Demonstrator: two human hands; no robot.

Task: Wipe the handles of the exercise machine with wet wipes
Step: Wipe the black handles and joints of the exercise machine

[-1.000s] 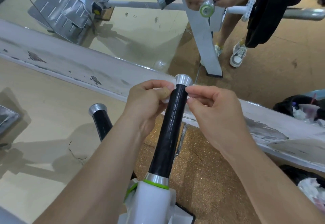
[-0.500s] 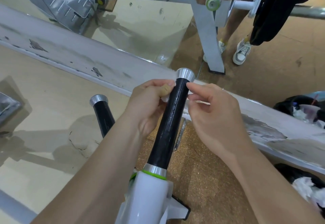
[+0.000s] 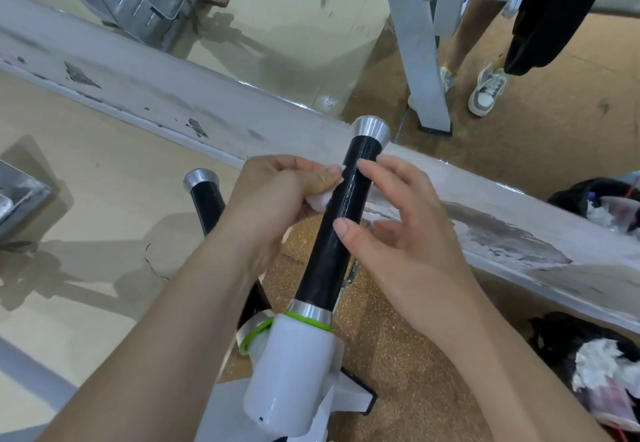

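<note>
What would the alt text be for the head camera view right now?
A left hand presses a white wipe against a black handle, while the right hand hovers open beside it. A second handle stands to the left.

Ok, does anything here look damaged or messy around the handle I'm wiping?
Yes. The white ledge behind the black handle has chipped, flaking paint in grey patches, and the pale floor shows a crack at left. The handle itself looks intact.
</note>
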